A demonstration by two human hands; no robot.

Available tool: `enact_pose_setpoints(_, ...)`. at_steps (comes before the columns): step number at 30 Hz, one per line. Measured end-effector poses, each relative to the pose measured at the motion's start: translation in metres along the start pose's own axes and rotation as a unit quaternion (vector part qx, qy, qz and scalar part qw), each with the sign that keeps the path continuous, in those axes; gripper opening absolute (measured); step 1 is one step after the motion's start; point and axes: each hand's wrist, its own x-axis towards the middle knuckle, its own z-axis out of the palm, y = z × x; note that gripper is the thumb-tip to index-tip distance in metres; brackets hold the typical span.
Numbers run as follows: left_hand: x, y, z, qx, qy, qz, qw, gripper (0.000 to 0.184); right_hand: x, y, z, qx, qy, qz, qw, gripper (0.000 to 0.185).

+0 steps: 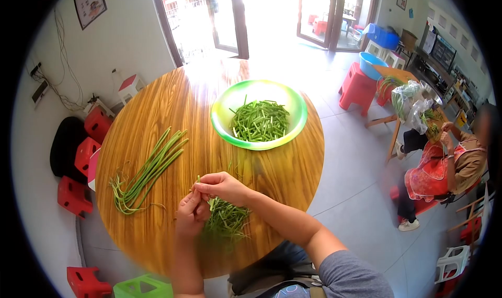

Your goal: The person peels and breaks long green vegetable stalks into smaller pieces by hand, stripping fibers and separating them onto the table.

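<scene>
My left hand and my right hand meet above the near part of the round wooden table. Both are closed, fingertips pinched round a thin green stem, of which only a short end shows. Just below and beside them lies a loose heap of green trimmings. To the left, a bundle of long green stems rests on the wood, its thin tangled ends toward me. Beyond my hands stands a green and white bowl holding many short cut stem pieces.
Red stools stand left of the table, and a green stool is at the near edge. At the right, a seated person in a red apron handles greens at a small table. A blue basin sits on a red stool.
</scene>
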Motion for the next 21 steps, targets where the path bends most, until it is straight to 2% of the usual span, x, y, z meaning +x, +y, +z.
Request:
enact_pose_setpoints(1, -0.001, -0.001, 0.003, -0.007, 0.017, 0.013, 1.0, 0.022, -0.002, -0.003, 0.001, 0.034, 0.002, -0.008, 0.999, 0.019)
enact_pose_setpoints(5, 0.002, -0.003, 0.012, 0.037, 0.049, 0.067, 0.996, 0.017, 0.002, 0.003, -0.008, 0.032, 0.045, -0.05, 0.997, 0.018)
enact_pose_setpoints(8, 0.004, -0.009, 0.001, 0.072, 0.041, 0.084, 0.993, 0.016, 0.001, 0.0, -0.007, 0.051, 0.046, -0.02, 0.997, 0.018)
enact_pose_setpoints(11, 0.004, -0.009, -0.001, 0.059, 0.046, 0.091, 0.993, 0.016, 0.002, 0.003, -0.004, 0.17, 0.043, 0.002, 0.985, 0.018)
enact_pose_setpoints(14, 0.004, -0.009, 0.005, 0.077, 0.063, 0.1, 0.99, 0.016, 0.003, 0.005, -0.006, 0.187, 0.044, 0.01, 0.981, 0.017)
enact_pose_setpoints(17, 0.004, -0.009, 0.007, 0.113, 0.072, 0.107, 0.985, 0.018, 0.003, 0.004, -0.006, 0.111, 0.062, -0.019, 0.992, 0.016)
enact_pose_setpoints(20, 0.005, -0.012, 0.003, 0.156, 0.082, 0.129, 0.976, 0.021, 0.005, 0.016, -0.005, 0.0, 0.083, -0.114, 0.99, 0.012)
enact_pose_setpoints(21, 0.005, -0.011, 0.005, 0.179, 0.096, 0.136, 0.97, 0.021, 0.005, 0.018, -0.004, -0.118, 0.101, -0.189, 0.97, 0.012)
